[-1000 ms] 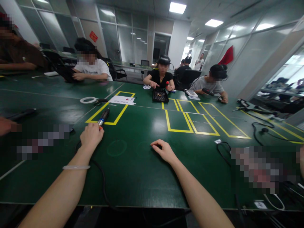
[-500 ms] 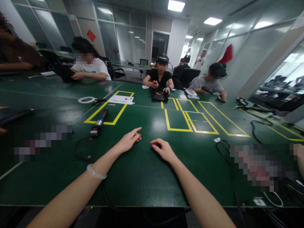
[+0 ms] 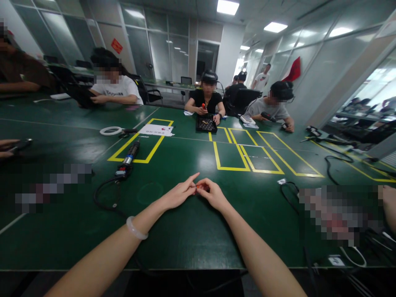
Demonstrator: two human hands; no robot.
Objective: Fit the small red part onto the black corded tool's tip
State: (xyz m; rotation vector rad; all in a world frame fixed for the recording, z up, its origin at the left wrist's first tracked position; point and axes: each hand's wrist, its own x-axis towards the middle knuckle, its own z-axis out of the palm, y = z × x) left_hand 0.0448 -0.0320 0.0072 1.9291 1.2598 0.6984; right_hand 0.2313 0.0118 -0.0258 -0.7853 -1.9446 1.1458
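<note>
Above the green table (image 3: 173,235), my left hand (image 3: 181,193) and my right hand (image 3: 213,194) meet at their fingertips. A small orange-red thing (image 3: 198,187) shows between them, mostly covered by fingers; its kind is too small to make out. My left index finger points forward while the thumb and other fingers close on the small thing. The fingers of my right hand are curled in a pinch at its other side. A pale bracelet (image 3: 136,229) circles my left wrist. Left of the hands lies a corded electric screwdriver (image 3: 131,153), its tip pointing away.
Yellow tape outlines (image 3: 233,168) mark the table. A paper sheet (image 3: 156,130) and a white cable coil (image 3: 110,131) lie at the far left. Across, a person (image 3: 206,101) works over a black tray (image 3: 206,128). Black cables (image 3: 283,192) run at right; other people sit around.
My left hand has moved right, bringing the small orange-red thing to my right fingertips. The gap between the hands has closed. My right hand has stayed nearly in place.
</note>
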